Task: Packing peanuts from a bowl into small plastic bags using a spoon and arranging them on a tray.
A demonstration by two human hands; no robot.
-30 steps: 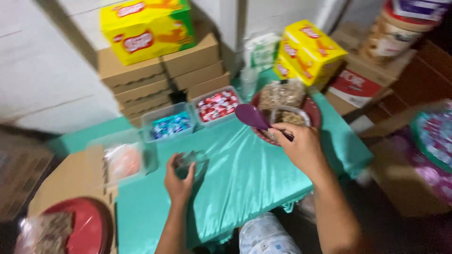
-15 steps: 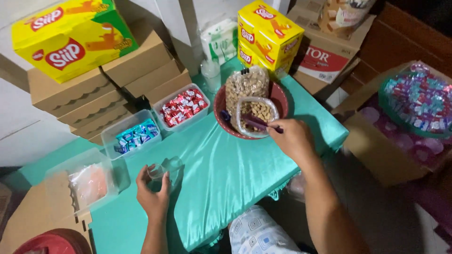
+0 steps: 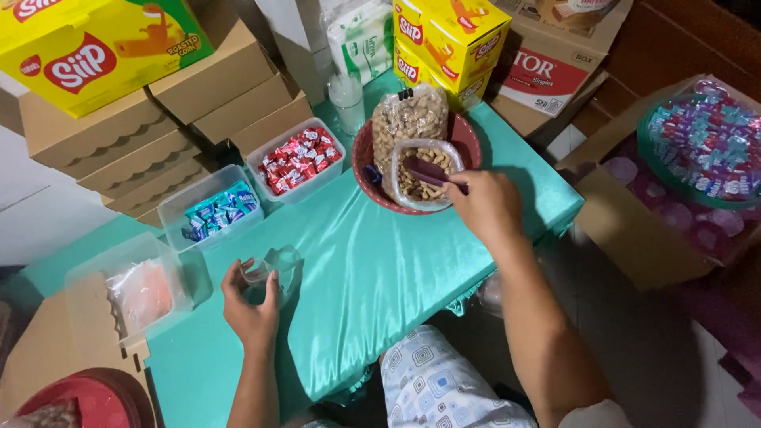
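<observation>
My right hand (image 3: 485, 204) grips a purple scoop (image 3: 428, 171) whose bowl is pushed into an opened clear bag of peanuts (image 3: 422, 176). That bag lies in a dark red round basket (image 3: 366, 162), with a second, clipped bag of peanuts (image 3: 409, 117) behind it. My left hand (image 3: 250, 305) holds a small clear plastic cup (image 3: 260, 276) standing on the teal satin tablecloth (image 3: 372, 269), well to the left of the basket.
Clear tubs line the table's back edge: red-wrapped candies (image 3: 300, 157), blue-wrapped candies (image 3: 214, 210), a pinkish bag (image 3: 141, 295). Brown cardboard boxes (image 3: 190, 111) and yellow snack boxes (image 3: 448, 36) stand behind. A tray of wrapped sweets (image 3: 705, 143) sits on a box at right.
My right hand brought the purple scoop down from above the basket into the open peanut bag. My left hand kept its hold on the clear cup. The camera view shifted.
</observation>
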